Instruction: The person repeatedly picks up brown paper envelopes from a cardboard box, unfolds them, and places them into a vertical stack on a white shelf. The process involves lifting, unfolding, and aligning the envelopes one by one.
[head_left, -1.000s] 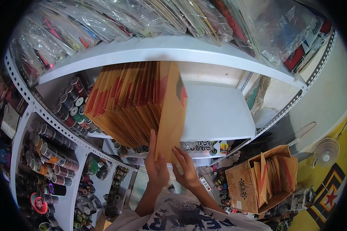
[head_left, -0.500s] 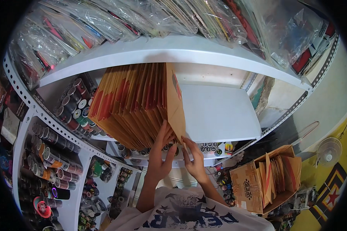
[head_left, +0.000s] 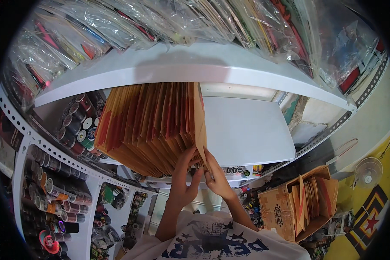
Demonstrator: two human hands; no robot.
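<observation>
Left hand: the left hand (head_left: 184,184) is raised to the lower front edge of a row of brown envelopes (head_left: 154,125); the fingers (head_left: 187,157) are spread and laid flat against the envelope bottoms, pressed on them and not closed around any one.

Right hand: the right hand (head_left: 217,177) is set just beside the left, at the right end of the row; the fingers are pinched on the lower edge of the last envelope (head_left: 199,119), which is gripped between thumb and fingertips.

Envelopes: the row is stood upright on a white shelf (head_left: 247,130), packed tight and leaned slightly to the left; red strips are seen between the brown sheets. The row is kept on the left half of the shelf.

Shelf above: a second white shelf (head_left: 190,65) is seen over the row, loaded with flat packets in clear plastic bags (head_left: 160,19).

Left side: small paint jars and tubes (head_left: 52,190) are stacked in the racks to the left and below.

Lower right: an open cardboard box (head_left: 286,208) with more brown envelopes is set on the floor, well apart from the hands; a white fan (head_left: 367,171) is seen beyond it.

Clothing: a white printed shirt (head_left: 216,242) is seen at the lower edge.
</observation>
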